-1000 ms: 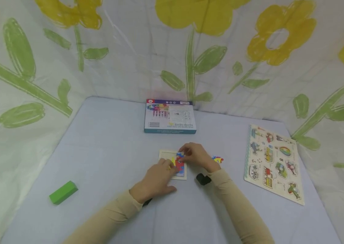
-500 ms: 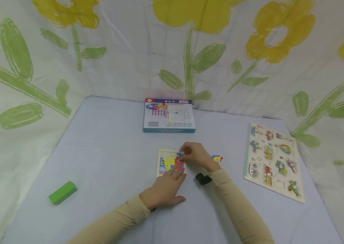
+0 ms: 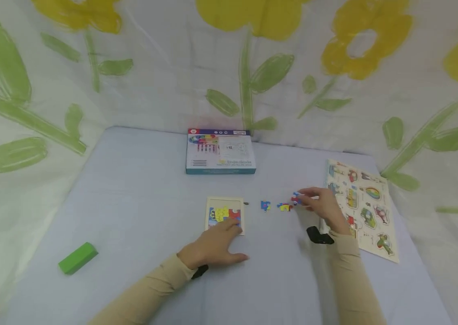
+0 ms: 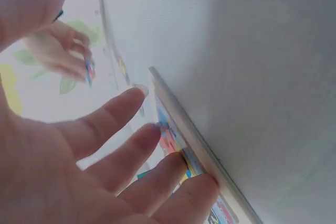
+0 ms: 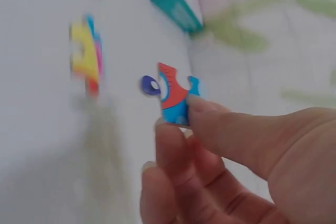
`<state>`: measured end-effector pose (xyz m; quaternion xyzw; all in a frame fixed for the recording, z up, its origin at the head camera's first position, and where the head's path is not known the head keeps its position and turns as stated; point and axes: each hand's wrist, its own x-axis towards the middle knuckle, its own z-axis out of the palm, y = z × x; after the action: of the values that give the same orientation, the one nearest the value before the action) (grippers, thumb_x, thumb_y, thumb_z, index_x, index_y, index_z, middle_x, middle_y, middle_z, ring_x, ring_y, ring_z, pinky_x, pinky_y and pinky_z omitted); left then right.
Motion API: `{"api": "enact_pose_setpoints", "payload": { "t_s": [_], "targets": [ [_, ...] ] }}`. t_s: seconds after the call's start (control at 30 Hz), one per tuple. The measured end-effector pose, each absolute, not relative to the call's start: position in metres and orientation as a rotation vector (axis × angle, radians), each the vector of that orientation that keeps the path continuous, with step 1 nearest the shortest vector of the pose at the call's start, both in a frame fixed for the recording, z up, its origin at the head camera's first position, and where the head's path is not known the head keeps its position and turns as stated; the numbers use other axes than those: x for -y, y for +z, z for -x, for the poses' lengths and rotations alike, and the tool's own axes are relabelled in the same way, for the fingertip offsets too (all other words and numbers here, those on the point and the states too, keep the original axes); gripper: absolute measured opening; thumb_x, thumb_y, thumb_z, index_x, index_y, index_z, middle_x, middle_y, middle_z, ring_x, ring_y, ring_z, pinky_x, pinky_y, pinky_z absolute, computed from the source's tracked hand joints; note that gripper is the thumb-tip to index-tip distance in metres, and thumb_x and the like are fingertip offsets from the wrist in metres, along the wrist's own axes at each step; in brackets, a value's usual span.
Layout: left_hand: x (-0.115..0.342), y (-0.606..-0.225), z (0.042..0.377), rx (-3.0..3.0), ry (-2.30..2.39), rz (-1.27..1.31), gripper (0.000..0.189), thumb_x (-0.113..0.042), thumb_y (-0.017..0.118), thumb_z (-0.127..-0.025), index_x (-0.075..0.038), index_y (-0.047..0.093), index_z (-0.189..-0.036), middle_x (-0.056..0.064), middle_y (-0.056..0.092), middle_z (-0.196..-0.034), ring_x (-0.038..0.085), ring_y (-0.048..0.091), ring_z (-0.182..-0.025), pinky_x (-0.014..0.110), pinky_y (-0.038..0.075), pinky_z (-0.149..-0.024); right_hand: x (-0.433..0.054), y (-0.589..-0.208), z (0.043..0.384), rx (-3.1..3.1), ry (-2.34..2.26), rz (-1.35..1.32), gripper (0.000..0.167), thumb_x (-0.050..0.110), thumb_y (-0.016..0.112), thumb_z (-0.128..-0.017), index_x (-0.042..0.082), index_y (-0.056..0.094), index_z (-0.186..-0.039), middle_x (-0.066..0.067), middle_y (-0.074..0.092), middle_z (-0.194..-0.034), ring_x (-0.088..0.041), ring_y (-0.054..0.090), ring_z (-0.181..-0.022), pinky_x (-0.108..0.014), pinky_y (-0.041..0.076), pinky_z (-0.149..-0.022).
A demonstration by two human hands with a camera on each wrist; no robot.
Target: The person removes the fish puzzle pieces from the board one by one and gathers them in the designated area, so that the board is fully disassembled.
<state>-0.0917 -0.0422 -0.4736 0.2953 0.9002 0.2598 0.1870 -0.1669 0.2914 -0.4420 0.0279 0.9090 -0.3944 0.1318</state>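
Pinching a puzzle piece right of centre, the right hand seems mid-selection; the left hand, fingers spread, touches the puzzle tray below centre; placing likely needs tab alignment

The pale bluish-white surface carries a green rectangular block, a flat white-and-teal printed box, a square pale wooden puzzle tray, two small multicoloured jigsaw pieces and a rectangular cream picture board.
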Motion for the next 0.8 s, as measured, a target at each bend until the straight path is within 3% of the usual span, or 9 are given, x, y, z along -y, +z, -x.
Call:
{"api": "enact_pose_setpoints", "payload": {
  "t_s": [0.2, 0.33, 0.5, 0.7, 0.8],
  "targets": [
    [0.043, -0.472, 0.086, -2.613, 0.708, -0.814, 0.069, -0.047, 0.077, -0.088, 0.0, 0.06, -0.137, 0.017, 0.043, -0.162, 0.033, 0.049, -0.145, 0.048, 0.049, -0.113, -0.321, -0.448, 0.163, -2.644, -1.039, -0.139, 0.037, 0.022, 0.063, -0.104, -0.004, 0.068, -0.131, -0.02, 0.075, -0.108, -0.008, 0.062, -0.077, -0.025, 0.051, -0.065],
    [0.04, -0.471, 0.086, -2.663, 0.591, -0.799, 0.071, -0.047, 0.074, -0.09, 0.001, 0.057, -0.14, 0.017, 0.045, -0.161, 0.032, 0.048, -0.146, 0.048, 0.05, -0.112, -0.317, -0.46, 0.168, -2.65, -1.007, -0.097, 0.036, 0.025, 0.069, -0.1, -0.001, 0.073, -0.125, -0.018, 0.077, -0.114, -0.006, 0.06, -0.083, -0.021, 0.047, -0.071],
    [0.033, -0.47, 0.087, -2.692, 0.51, -0.782, 0.07, -0.047, 0.073, -0.091, 0.0, 0.057, -0.14, 0.016, 0.047, -0.16, 0.033, 0.048, -0.147, 0.051, 0.051, -0.109, -0.312, -0.465, 0.173, -2.662, -0.91, -0.085, 0.032, 0.023, 0.07, -0.099, 0.001, 0.075, -0.122, -0.02, 0.075, -0.122, -0.016, 0.062, -0.096, -0.023, 0.046, -0.079],
    [0.028, -0.471, 0.085, -2.724, 0.471, -0.813, 0.067, -0.046, 0.071, -0.092, 0.001, 0.057, -0.139, 0.018, 0.045, -0.161, 0.035, 0.048, -0.146, 0.056, 0.053, -0.106, -0.312, -0.464, 0.176, -2.674, -0.812, -0.158, 0.033, 0.023, 0.07, -0.098, 0.001, 0.074, -0.123, -0.024, 0.069, -0.133, -0.034, 0.062, -0.117, -0.039, 0.05, -0.092],
    [0.032, -0.472, 0.084, -2.677, 0.52, -0.815, 0.067, -0.045, 0.069, -0.095, 0.001, 0.055, -0.142, 0.017, 0.043, -0.164, 0.034, 0.043, -0.151, 0.053, 0.051, -0.11, -0.306, -0.463, 0.173, -2.719, -0.796, -0.194, 0.036, 0.022, 0.07, -0.098, 0.0, 0.072, -0.125, -0.026, 0.068, -0.133, -0.037, 0.063, -0.117, -0.045, 0.052, -0.094]
  ]
}}
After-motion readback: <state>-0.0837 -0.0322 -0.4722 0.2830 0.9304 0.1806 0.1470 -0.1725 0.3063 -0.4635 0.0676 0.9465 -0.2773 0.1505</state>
